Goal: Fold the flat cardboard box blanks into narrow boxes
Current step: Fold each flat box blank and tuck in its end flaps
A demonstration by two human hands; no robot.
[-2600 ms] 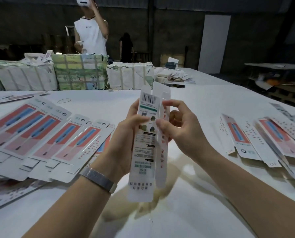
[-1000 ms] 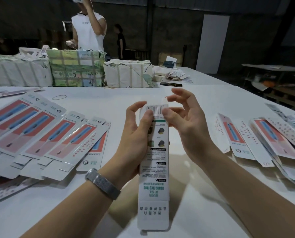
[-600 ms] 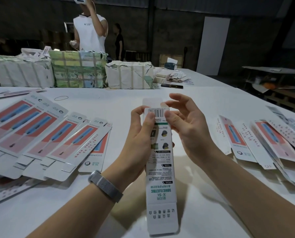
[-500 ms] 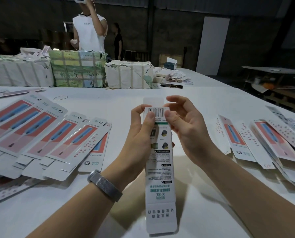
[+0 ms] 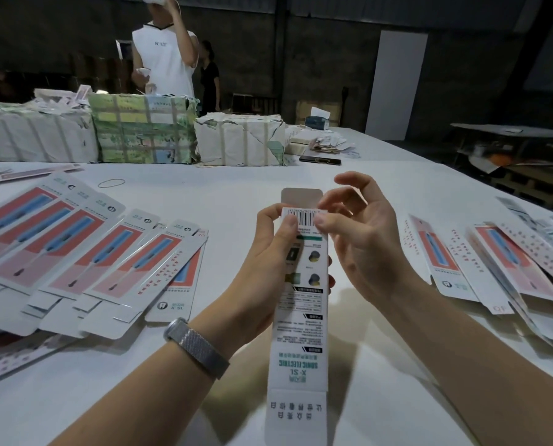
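Since earlier, one blank has become a narrow box (image 5: 301,304), pinched by both hands' fingers (image 5: 289,225); its end flap (image 5: 301,197) beyond my fingertips stands untucked, many blanks (image 5: 75,259) unfolded.

White table (image 5: 236,188), flat blanks (image 5: 85,262) l & r, wrapped bundles (image 5: 143,130)

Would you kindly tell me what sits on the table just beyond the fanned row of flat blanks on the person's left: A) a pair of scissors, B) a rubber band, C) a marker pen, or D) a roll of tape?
B: a thin rubber band lies as a loop on the white table, just past the flat blanks.
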